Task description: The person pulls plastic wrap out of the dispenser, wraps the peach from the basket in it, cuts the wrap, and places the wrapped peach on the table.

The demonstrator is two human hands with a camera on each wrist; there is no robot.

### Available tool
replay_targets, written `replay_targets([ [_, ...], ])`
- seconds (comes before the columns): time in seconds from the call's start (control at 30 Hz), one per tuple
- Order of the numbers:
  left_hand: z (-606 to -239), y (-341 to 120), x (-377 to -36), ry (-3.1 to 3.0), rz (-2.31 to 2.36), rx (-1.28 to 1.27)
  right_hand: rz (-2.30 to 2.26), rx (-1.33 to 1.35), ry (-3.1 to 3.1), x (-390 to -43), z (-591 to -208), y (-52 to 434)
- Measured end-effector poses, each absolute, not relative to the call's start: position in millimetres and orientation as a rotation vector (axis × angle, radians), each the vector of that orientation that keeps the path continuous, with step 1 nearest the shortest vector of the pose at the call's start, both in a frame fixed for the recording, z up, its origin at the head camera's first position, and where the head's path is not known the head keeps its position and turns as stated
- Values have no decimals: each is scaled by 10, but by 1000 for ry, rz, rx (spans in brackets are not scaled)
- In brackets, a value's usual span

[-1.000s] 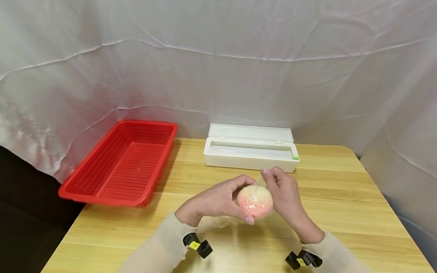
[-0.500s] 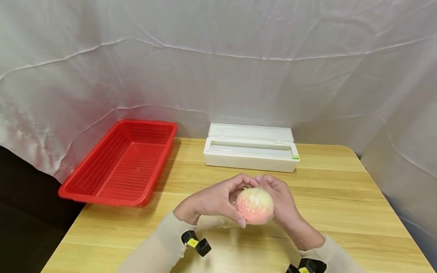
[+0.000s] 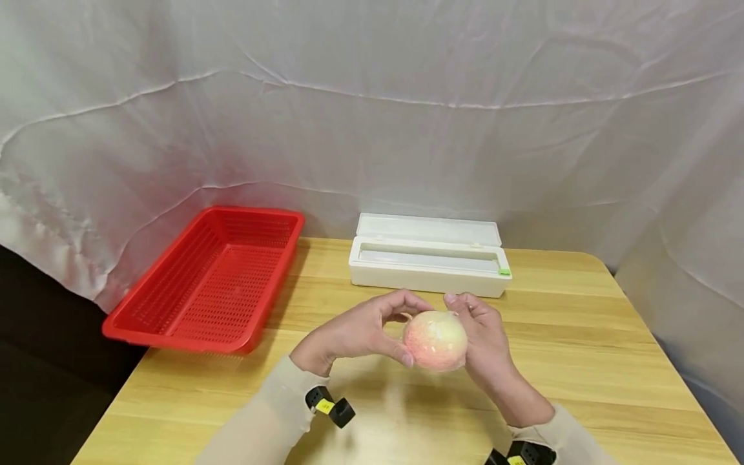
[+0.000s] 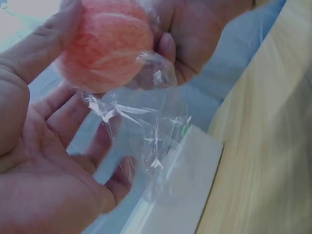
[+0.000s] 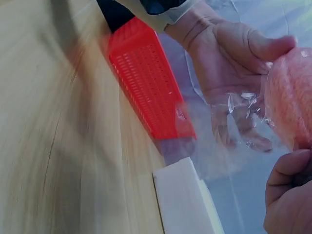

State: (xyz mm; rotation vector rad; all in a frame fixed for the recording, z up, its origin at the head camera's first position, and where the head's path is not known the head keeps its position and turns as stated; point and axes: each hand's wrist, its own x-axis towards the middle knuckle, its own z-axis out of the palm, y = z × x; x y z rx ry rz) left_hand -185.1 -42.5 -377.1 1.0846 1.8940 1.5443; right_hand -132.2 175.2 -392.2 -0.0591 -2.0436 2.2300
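A pink-and-yellow peach [image 3: 436, 342] in clear plastic wrap is held up over the table between both hands. My left hand [image 3: 361, 329] holds it from the left, its thumb on the near side and fingertips behind the top. From the right, my right hand [image 3: 484, 336] grips it with curled fingers, the thumb up near the top. Loose, crinkled plastic wrap [image 4: 146, 126] hangs off the peach across the left fingers in the left wrist view. In the right wrist view the left palm [image 5: 234, 58] shows fairly spread behind the wrap, its thumb on the peach.
A red perforated basket [image 3: 258, 323] stands at the table's left. At the back, a white cling film box [image 3: 427, 279] has its lid raised and a green piece at its right end. Grey-white cloth [image 3: 407, 155] hangs behind the wooden table [image 3: 581, 349].
The peach has turned and shifted slightly in the hands. The right hand dipped in toward the left fingertips, then came back right. The loose wrap left of the peach no longer shows in the head view.
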Motion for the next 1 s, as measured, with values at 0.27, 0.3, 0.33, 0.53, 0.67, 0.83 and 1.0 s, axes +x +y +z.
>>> replay_targets([
  [0.27,-3737,-460,-1865,1925,1465,1046,1681,36,-2185,-1324,-3906,1797],
  [0.3,-3740,-455,-1854,1888,1479,1027,1599,76,-2188,-1326,-3920,1797],
  [0.33,-3743,-448,-1839,1862,1487,1010,1517,119,-2195,-1327,-3935,1793],
  [0.53,-3792,-275,-1686,1891,1566,930,1170,241,-2259,-1326,-3962,1738],
  [0.67,-3815,-153,-1584,1983,1622,891,1242,130,-2400,-1313,-3857,1711],
  [0.83,-3805,-131,-1528,1996,1616,895,1442,-69,-2553,-1323,-3706,1709],
  [1.0,-3839,-108,-1504,1966,1654,886,1536,-167,-2545,-1343,-3666,1716],
])
